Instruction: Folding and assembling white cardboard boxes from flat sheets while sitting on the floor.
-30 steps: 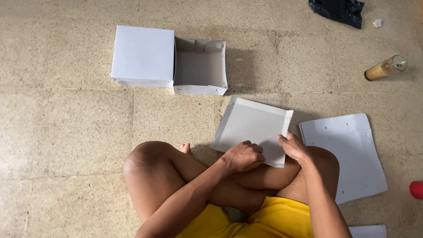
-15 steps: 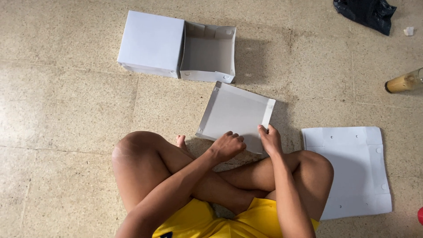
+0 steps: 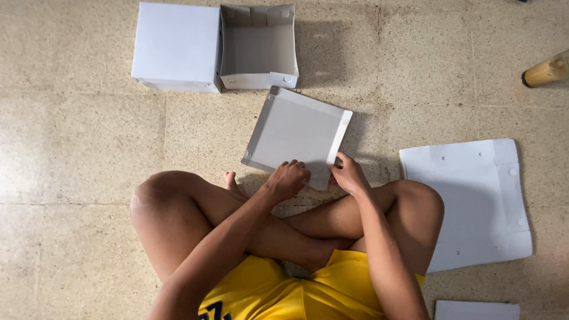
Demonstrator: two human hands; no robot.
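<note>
On the stone floor (image 3: 77,154), a flat white cardboard sheet (image 3: 294,130) with folded edges is gripped at its near edge by the left hand (image 3: 287,179) and the right hand (image 3: 349,175), before the crossed legs (image 3: 261,219)

Tiled floor (image 3: 89,148) bearing white boxes (image 3: 176,46), flat cardboard (image 3: 474,201)

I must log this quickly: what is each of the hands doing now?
Left hand: closed on the near edge of the white cardboard sheet.
Right hand: gripping the same sheet's near corner.
</note>
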